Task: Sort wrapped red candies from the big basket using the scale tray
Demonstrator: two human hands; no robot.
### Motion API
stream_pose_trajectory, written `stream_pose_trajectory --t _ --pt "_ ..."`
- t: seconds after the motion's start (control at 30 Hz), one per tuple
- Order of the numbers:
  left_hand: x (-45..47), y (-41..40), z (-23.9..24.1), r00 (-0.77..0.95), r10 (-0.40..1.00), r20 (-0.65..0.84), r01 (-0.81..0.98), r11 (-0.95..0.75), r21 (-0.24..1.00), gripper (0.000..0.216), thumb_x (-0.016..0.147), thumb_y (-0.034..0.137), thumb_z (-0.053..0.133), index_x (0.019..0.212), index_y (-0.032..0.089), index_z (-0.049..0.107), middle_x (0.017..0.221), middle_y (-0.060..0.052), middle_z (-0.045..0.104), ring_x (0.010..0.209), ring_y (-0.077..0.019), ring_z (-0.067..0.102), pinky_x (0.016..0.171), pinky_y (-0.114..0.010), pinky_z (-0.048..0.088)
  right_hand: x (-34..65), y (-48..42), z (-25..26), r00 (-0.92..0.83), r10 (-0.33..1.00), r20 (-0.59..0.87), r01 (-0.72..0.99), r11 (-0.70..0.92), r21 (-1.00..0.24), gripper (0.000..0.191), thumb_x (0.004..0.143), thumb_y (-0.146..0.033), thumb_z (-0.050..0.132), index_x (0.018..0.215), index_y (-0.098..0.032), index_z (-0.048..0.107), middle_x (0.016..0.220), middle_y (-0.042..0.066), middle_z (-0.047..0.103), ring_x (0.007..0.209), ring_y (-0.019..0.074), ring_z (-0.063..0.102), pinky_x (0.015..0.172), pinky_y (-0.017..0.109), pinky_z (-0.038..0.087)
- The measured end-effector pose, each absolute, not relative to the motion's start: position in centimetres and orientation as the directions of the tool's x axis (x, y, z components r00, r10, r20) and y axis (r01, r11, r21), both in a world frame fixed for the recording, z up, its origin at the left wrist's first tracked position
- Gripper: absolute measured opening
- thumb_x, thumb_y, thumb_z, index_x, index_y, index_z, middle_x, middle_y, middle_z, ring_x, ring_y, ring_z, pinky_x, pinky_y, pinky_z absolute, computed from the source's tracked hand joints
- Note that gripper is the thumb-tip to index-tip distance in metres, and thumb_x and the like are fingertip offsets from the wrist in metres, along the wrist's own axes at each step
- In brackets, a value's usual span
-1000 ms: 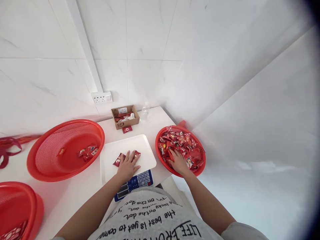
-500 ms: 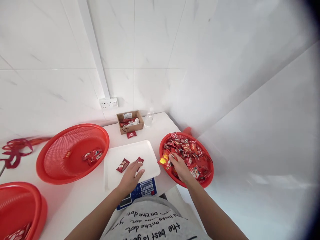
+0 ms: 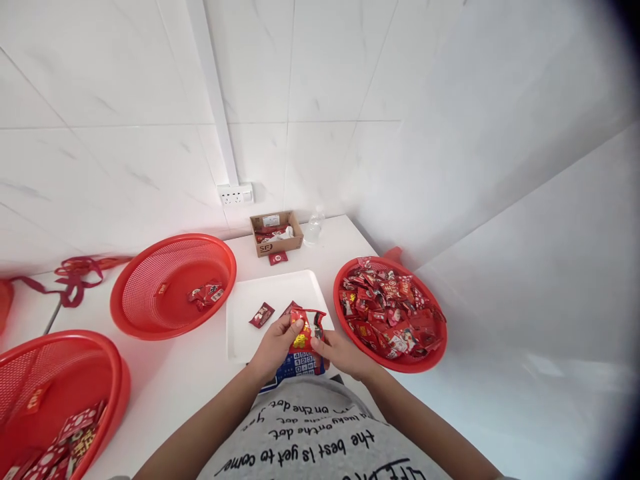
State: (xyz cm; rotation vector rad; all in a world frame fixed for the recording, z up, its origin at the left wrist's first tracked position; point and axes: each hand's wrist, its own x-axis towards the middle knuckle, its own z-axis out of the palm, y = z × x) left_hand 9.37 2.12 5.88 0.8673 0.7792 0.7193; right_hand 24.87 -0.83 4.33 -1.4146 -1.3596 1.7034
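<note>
My left hand and my right hand meet over the front edge of a white tray and both pinch a small red packet with yellow print. Two small red sachets lie on the tray; one sits left of my hands, the other is partly hidden behind the held packet. A blue scale keypad shows under the tray's front edge. To the right stands a red basket piled with several red packets.
A red mesh basket holding a few sachets sits left of the tray. Another red basket with packets is at the near left. A small cardboard box, a loose sachet and a clear bottle stand by the wall. Red ribbon lies far left.
My right hand lifted a packet out of the right basket and brought it left over the tray's front edge. My left hand left the sachets and took hold of it too.
</note>
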Motion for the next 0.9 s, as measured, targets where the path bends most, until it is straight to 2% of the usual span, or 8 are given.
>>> stream_pose_trajectory --t 0.13,0.23,0.33,0.47,0.57,0.73,0.9 --pt "9.5 2.0 5.9 0.538 0.782 -0.316 -0.205 0.485 0.850 0.038 0.079 0.048 0.049 0.099 0.018 0.058 0.073 -0.003 0.065 0.063 -0.0174 0.059 0.060 -0.027 0.044 24.1 -1.0 4.9 -0.207 0.896 -0.394 0.182 -0.360 -0.915 0.051 0.073 -0.066 0.044 0.060 -0.016 0.047 0.047 -0.003 0.043 0.043 0.0087 0.038 0.044 0.022 0.030" --pt "9.4 1.9 5.3 0.549 0.754 -0.361 -0.085 0.480 0.873 0.039 0.078 0.050 0.049 0.091 0.016 0.062 0.065 -0.002 0.063 0.057 -0.0149 0.055 0.055 -0.024 0.040 24.0 -0.8 5.6 -0.220 0.894 -0.391 0.143 -0.366 -0.919 0.052 0.072 -0.067 0.043 0.061 -0.016 0.051 0.051 -0.001 0.048 0.045 0.0098 0.039 0.045 0.023 0.031" --pt "9.2 1.8 4.8 0.551 0.742 -0.381 -0.005 0.460 0.888 0.040 0.077 0.051 0.051 0.081 0.013 0.063 0.059 -0.001 0.059 0.052 -0.0116 0.049 0.050 -0.022 0.035 24.2 -0.8 5.8 -0.247 0.890 -0.383 0.190 -0.344 -0.920 0.052 0.074 -0.066 0.041 0.062 -0.016 0.051 0.052 -0.001 0.048 0.045 0.0099 0.039 0.045 0.023 0.030" --pt "9.2 1.7 5.1 0.569 0.753 -0.329 -0.080 0.450 0.890 0.036 0.078 0.048 0.051 0.079 0.013 0.060 0.057 0.000 0.058 0.052 -0.0112 0.049 0.050 -0.021 0.034 24.3 -1.1 5.4 -0.230 0.901 -0.369 0.231 -0.318 -0.920 0.053 0.073 -0.068 0.039 0.060 -0.017 0.046 0.049 -0.003 0.043 0.044 0.0091 0.038 0.044 0.022 0.029" --pt "9.3 1.7 5.6 0.590 0.753 -0.291 -0.106 0.429 0.897 0.034 0.079 0.047 0.050 0.076 0.014 0.059 0.056 0.000 0.058 0.051 -0.0119 0.049 0.052 -0.023 0.035 24.0 -1.1 5.4 -0.216 0.909 -0.357 0.235 -0.306 -0.922 0.055 0.074 -0.068 0.037 0.059 -0.016 0.047 0.049 -0.002 0.044 0.044 0.0092 0.038 0.044 0.022 0.030" --pt "9.1 1.7 5.3 0.551 0.780 -0.298 -0.049 0.386 0.921 0.036 0.080 0.048 0.047 0.068 0.015 0.055 0.050 0.004 0.051 0.047 -0.0098 0.043 0.052 -0.022 0.034 23.9 -0.9 6.1 -0.215 0.935 -0.283 0.265 -0.223 -0.938 0.053 0.077 -0.063 0.038 0.059 -0.016 0.054 0.052 0.001 0.050 0.048 0.0115 0.041 0.047 0.025 0.034" --pt "8.8 1.7 4.6 0.600 0.747 -0.288 -0.018 0.372 0.928 0.036 0.079 0.048 0.050 0.065 0.015 0.055 0.048 0.003 0.048 0.047 -0.0101 0.043 0.051 -0.023 0.033 23.8 -1.0 6.0 -0.236 0.923 -0.305 0.193 -0.263 -0.945 0.055 0.078 -0.063 0.036 0.059 -0.016 0.055 0.052 0.002 0.053 0.046 0.0106 0.039 0.046 0.023 0.033"
